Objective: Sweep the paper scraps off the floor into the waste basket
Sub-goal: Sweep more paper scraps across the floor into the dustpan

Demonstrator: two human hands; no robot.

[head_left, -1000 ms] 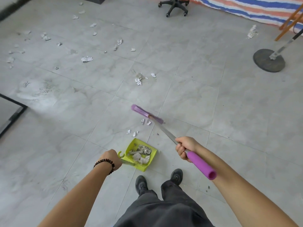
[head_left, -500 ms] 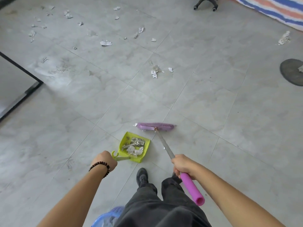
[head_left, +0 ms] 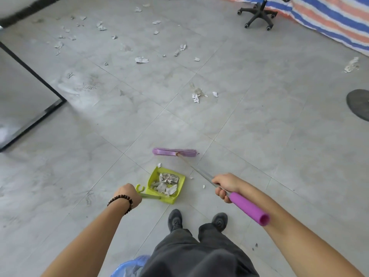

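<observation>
My left hand (head_left: 129,193) is wrapped round the handle of the lime-green plastic dustpan (head_left: 166,185), w/ torn white paper scraps (head_left: 166,183) piled inside. My right hand (head_left: 225,186) grips the purple long-handled broom (head_left: 174,152). Blue plastic waste basket (head_left: 129,265) is by my legs. If I tip the pan, scraps could spill back out.

A grey tiled floor (head_left: 259,120) is seen, with a black swivel-chair base (head_left: 257,16) far right beside a striped tarpaulin (head_left: 329,19).
</observation>
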